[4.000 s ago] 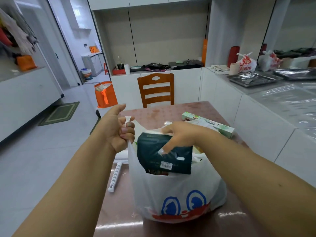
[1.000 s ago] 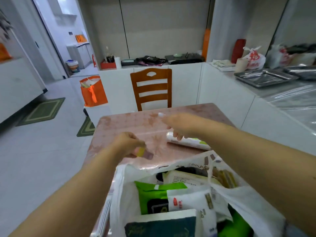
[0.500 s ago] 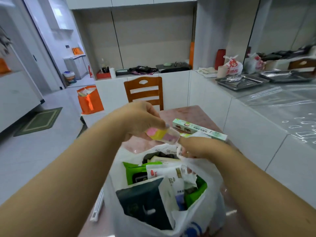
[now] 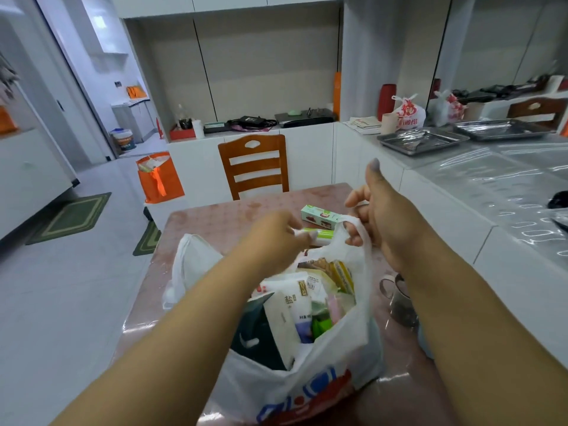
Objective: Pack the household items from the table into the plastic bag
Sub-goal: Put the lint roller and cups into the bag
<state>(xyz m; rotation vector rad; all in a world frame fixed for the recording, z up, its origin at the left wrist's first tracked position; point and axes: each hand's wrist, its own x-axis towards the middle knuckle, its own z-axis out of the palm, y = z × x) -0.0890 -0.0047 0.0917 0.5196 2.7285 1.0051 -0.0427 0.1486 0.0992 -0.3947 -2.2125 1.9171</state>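
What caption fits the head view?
Right hand holds the plastic bag handle; left hand reaches the roll.

**A home kitchen and dining room**

White cabinets line the walls. Beyond the right hand (image 4: 382, 221), a worktop (image 4: 507, 176) carries steel trays (image 4: 422, 141) and a tied shopping bag (image 4: 410, 113). A wooden chair (image 4: 254, 166) stands past the table (image 4: 215, 219) beyond both hands. Left of the left hand (image 4: 273, 238), an orange bag (image 4: 158, 178) and green mats (image 4: 70, 216) sit on the tiled floor.
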